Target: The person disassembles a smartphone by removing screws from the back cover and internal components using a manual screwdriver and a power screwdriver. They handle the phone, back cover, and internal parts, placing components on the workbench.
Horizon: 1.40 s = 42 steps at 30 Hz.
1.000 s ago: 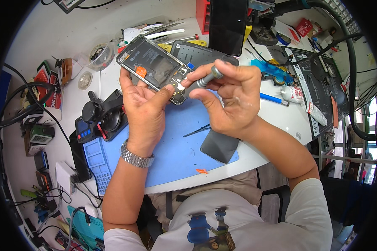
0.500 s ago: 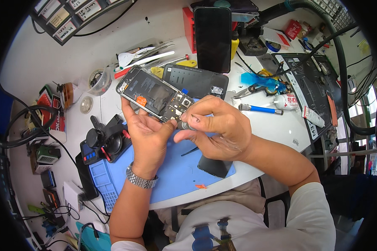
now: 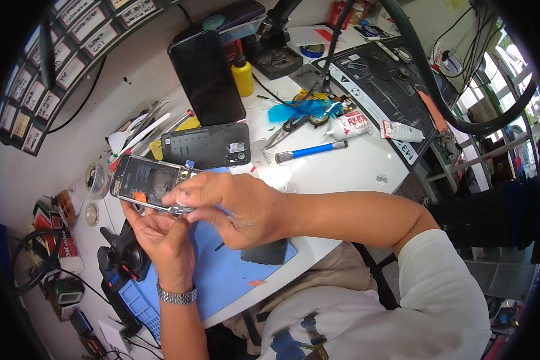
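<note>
While the left hand [image 3: 165,239] grasps the opened phone [image 3: 153,175] by its near edge, the right hand [image 3: 243,207] bends over the phone's right end, thumb and fingers pinching a small grey tool [image 3: 186,210] that they mostly hide; whether its tip touches the phone cannot be told. The phone is held tilted above the far left part of the blue mat [image 3: 222,285], its inside facing up, with an orange patch [image 3: 140,197] near its lower edge. Just beyond it lies a dark back cover [image 3: 189,146], and behind that stands a black screen [image 3: 205,78]. To the right, a blue brush [image 3: 312,151] lies near pliers [image 3: 287,131] and a white bottle [image 3: 348,125]. A dark sheet [image 3: 264,253] rests on the mat, near an orange scrap [image 3: 255,282].
</note>
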Each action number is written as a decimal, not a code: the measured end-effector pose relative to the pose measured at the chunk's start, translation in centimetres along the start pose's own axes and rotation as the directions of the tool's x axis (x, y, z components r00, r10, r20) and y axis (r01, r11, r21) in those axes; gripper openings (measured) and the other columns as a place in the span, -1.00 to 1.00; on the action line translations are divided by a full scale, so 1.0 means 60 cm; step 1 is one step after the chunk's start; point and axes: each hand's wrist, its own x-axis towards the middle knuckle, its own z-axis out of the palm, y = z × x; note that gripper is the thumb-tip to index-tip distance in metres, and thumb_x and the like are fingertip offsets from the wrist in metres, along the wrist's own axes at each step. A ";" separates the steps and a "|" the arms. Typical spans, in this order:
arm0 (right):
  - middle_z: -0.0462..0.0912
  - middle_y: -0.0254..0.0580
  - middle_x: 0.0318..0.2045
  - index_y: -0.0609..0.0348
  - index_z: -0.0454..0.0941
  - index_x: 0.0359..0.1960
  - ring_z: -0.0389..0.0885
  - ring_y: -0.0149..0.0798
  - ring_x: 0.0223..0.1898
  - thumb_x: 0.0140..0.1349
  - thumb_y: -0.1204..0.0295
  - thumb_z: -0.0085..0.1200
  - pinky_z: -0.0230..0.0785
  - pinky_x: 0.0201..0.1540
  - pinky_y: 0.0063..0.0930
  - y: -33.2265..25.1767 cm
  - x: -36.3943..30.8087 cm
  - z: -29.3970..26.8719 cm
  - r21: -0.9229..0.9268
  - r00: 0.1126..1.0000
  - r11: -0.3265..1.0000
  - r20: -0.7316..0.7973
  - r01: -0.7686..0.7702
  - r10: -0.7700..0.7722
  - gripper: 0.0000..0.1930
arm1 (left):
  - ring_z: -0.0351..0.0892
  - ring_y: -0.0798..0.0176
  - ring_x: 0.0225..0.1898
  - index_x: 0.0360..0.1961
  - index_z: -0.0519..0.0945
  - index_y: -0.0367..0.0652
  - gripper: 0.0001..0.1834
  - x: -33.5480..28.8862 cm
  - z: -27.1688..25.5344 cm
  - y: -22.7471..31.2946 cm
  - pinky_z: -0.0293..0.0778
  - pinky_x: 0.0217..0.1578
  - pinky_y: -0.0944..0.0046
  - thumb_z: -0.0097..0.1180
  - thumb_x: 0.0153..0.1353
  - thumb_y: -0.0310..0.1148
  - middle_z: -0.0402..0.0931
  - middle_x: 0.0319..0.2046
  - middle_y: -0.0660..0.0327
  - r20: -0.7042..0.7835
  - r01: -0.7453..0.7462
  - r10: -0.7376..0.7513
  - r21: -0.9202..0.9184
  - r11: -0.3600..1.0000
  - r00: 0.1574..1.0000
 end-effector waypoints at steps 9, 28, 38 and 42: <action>0.63 0.01 -0.12 0.18 0.52 0.15 0.66 0.03 -0.18 0.15 0.70 0.34 0.55 -0.17 -0.18 -0.002 -0.005 0.004 0.110 0.996 0.991 0.053 0.071 -0.078 -0.49 | 0.68 0.21 0.03 0.64 -0.17 -0.22 0.31 0.000 -0.012 -0.022 0.67 0.02 0.26 0.54 0.03 -0.54 0.51 0.21 0.02 0.005 -0.100 0.100 0.032 0.995 0.995; 0.58 -0.05 -0.18 0.26 0.56 0.00 0.64 0.03 -0.21 0.13 0.63 0.30 0.55 -0.14 -0.18 -0.006 -0.007 0.003 0.046 0.997 0.997 0.045 0.059 -0.061 -0.63 | 0.63 0.24 0.02 0.65 -0.18 -0.12 0.15 0.001 -0.020 -0.026 0.66 -0.15 0.34 0.29 0.18 -0.62 0.42 0.29 0.03 0.013 -0.119 0.118 0.050 0.992 0.993; 0.62 0.02 -0.05 0.20 0.49 0.17 0.72 0.01 -0.15 0.03 0.78 0.30 0.63 -0.13 -0.19 -0.005 -0.004 -0.001 0.029 0.990 0.996 0.104 0.089 -0.092 -0.40 | 0.59 0.14 0.17 0.64 -0.19 -0.11 0.21 0.002 -0.001 -0.015 0.67 0.01 0.23 0.37 0.12 -0.64 0.35 0.36 0.00 -0.041 -0.062 0.061 -0.036 0.997 0.997; 0.69 0.08 -0.04 0.19 0.43 0.22 0.78 0.03 -0.14 0.13 0.78 0.33 0.68 -0.15 -0.30 -0.002 -0.012 -0.006 -0.079 0.989 0.996 0.145 0.036 -0.024 -0.39 | 0.52 0.05 0.29 0.65 -0.21 -0.09 0.23 -0.002 0.011 -0.010 0.56 0.22 0.10 0.24 0.05 -0.81 0.30 0.39 -0.05 -0.077 -0.010 0.009 -0.006 1.000 0.997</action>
